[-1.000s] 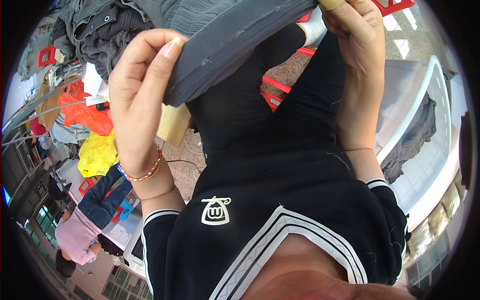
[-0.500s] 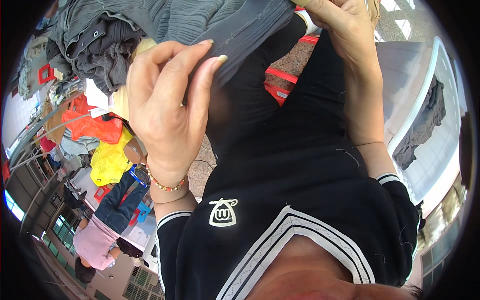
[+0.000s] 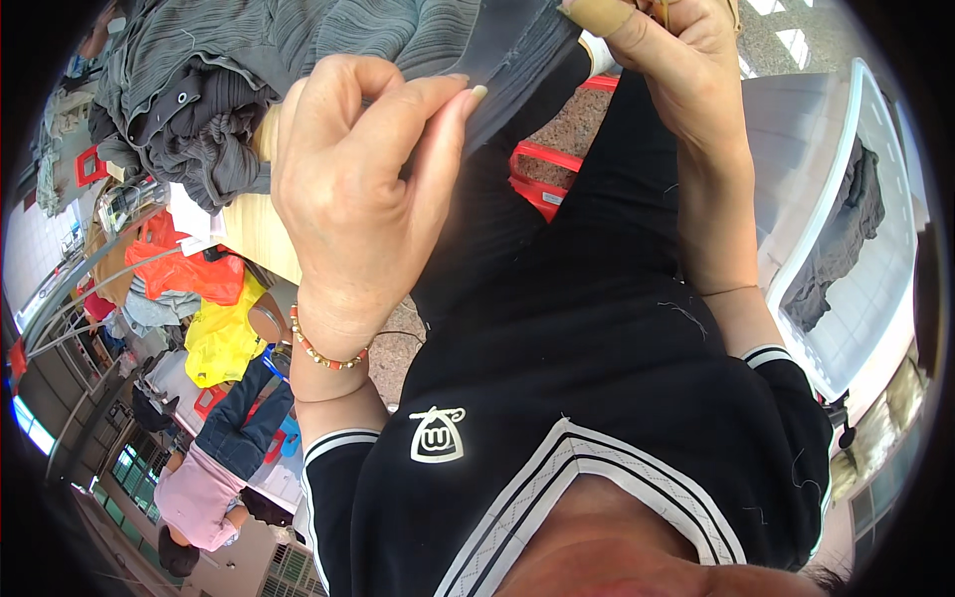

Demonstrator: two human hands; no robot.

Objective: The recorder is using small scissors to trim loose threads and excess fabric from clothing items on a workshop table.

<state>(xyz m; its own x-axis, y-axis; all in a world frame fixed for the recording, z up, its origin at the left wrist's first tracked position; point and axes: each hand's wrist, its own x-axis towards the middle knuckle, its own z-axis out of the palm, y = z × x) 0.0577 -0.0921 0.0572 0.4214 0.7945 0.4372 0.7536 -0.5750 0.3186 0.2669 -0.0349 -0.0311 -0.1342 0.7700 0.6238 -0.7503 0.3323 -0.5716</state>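
Note:
A dark grey ribbed garment (image 3: 522, 75) stretches across the top of the view over my lap. My left hand (image 3: 363, 189), wearing a beaded bracelet, pinches its smooth edge band between thumb and forefinger. At the upper edge, my right hand (image 3: 686, 90) is closed beside the garment's far end, with a tan wrap around the thumb. A small yellowish piece shows among its fingers; what it is cannot be made out, as the frame cuts off the fingertips. More of the grey cloth, with a metal eyelet, lies bunched to the left of my left hand.
A pale wooden tabletop (image 3: 261, 234) lies under the cloth. On the left are a red plastic bag (image 3: 189, 269) and a yellow bag (image 3: 224, 338). A white bin (image 3: 860, 289) with dark cloth stands at right. A red stool (image 3: 542, 179) shows below; a person in pink sits behind.
My left hand has moved right and slightly down along the garment's edge, still pinching it. My right hand has shifted slightly left and up.

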